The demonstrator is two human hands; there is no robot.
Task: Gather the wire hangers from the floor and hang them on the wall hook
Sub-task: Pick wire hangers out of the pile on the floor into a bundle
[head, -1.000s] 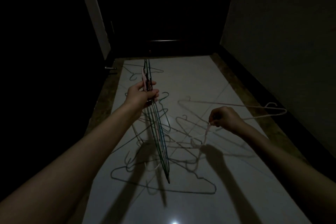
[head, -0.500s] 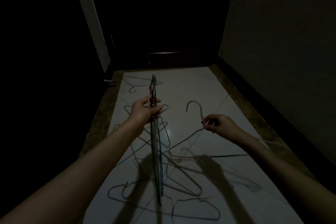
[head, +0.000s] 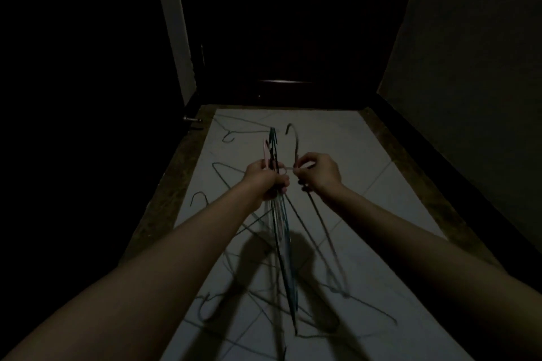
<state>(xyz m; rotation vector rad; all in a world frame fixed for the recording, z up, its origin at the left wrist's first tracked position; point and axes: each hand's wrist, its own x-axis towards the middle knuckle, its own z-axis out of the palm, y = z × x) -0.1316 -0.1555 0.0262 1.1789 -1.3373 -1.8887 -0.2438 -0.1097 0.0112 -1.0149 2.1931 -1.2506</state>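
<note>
Head view, mid-frame: my left hand (head: 265, 177) grips a bunch of wire hangers (head: 281, 231) by their necks, hooks up. Just beside it, my right hand (head: 318, 173) pinches a single hanger (head: 295, 145). More loose hangers (head: 234, 173) lie tangled on the pale floor (head: 337, 138), perhaps several; it's dim.

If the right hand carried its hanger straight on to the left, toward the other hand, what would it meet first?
Most likely the bundle of hangers gripped by the left hand; the right hand with its single hanger is close beside it, though depth is unclear.
</note>
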